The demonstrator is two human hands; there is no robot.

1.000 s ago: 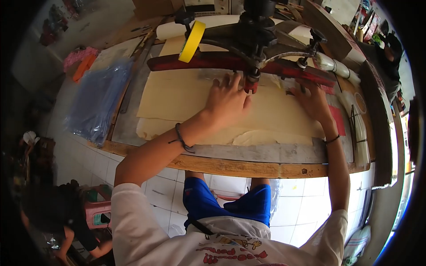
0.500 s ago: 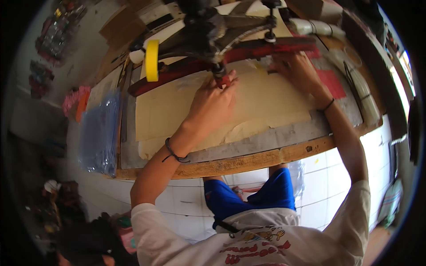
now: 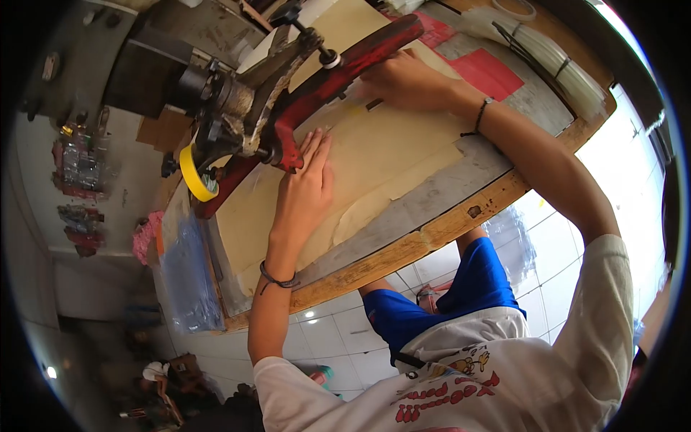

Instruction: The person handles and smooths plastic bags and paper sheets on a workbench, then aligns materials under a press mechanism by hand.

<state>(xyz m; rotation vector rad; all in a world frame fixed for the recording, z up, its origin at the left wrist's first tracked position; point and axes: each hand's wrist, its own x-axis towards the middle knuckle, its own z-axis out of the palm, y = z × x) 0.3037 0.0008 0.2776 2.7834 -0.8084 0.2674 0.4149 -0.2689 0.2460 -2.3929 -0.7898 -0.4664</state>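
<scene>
The tan sheet lies on the grey tabletop beside the slanting red bar. Its near edge is ragged, and a strip of grey shows between that edge and the table's wooden rim. The left hand is over the sheet, just beside the red bracket, its fingers stretched out and grasping nothing. The right hand bends in at the bar's upper stretch (its fingertips are partly hidden, so I cannot tell whether it grips anything). Between the two hands spreads the sheet's open middle. Past the right wrist, a red sheet lies flat with grey margin beside it, then a bundle of clear plastic. Toward the other end sit a yellow tape roll, up on the machine, and bluish plastic near the table's corner
</scene>
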